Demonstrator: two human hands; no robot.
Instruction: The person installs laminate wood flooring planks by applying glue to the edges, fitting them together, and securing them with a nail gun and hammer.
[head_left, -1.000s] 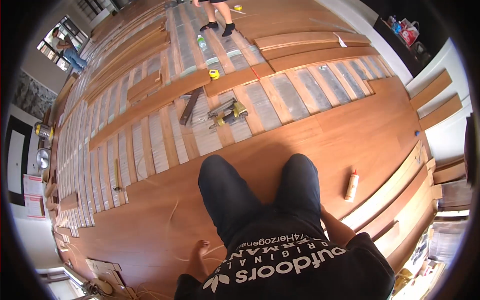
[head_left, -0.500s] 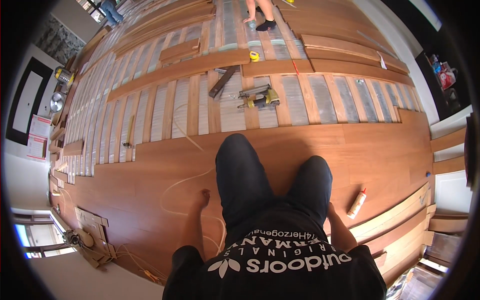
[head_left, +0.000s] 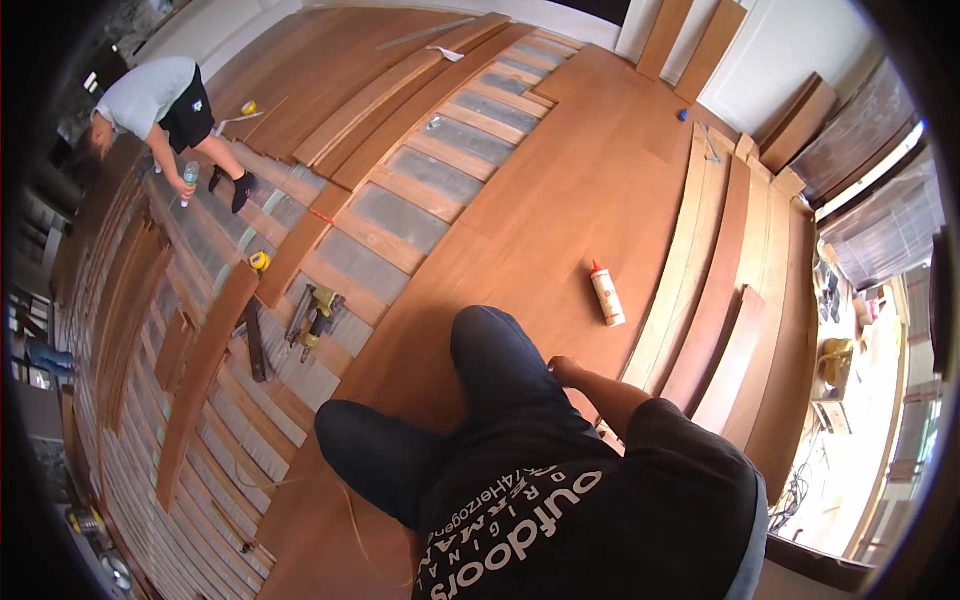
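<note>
In the head view, the person's bare right hand (head_left: 566, 371) sits close beside a bent knee in dark blue jeans (head_left: 505, 350), fingers loosely curled; whether anything is tucked inside, I cannot tell. The left hand is out of the picture, so no call on that one. Nearest the right hand, just ahead and a little to the right, there's the white cylindrical bottle with a red pointed nozzle (head_left: 607, 297), lying apart from the fingers on the smooth reddish-brown wooden floor (head_left: 530, 220). Further right, a long reddish-brown plank (head_left: 727, 270) lies among paler boards, and a shorter light-brown plank (head_left: 728, 360) sits beside it.

Over on the left, the floor gives way to pale wooden battens (head_left: 417, 193) with grey gaps between. An olive-yellow and black nail gun (head_left: 322, 318) rests across them, a dark straight bar (head_left: 257, 345) near it, and a round yellow tape measure (head_left: 260, 261) by the plank ends. At upper left, a co-worker in a light shirt (head_left: 150, 90) bends low, one hand (head_left: 184, 188) around a clear plastic bottle (head_left: 190, 175).
</note>
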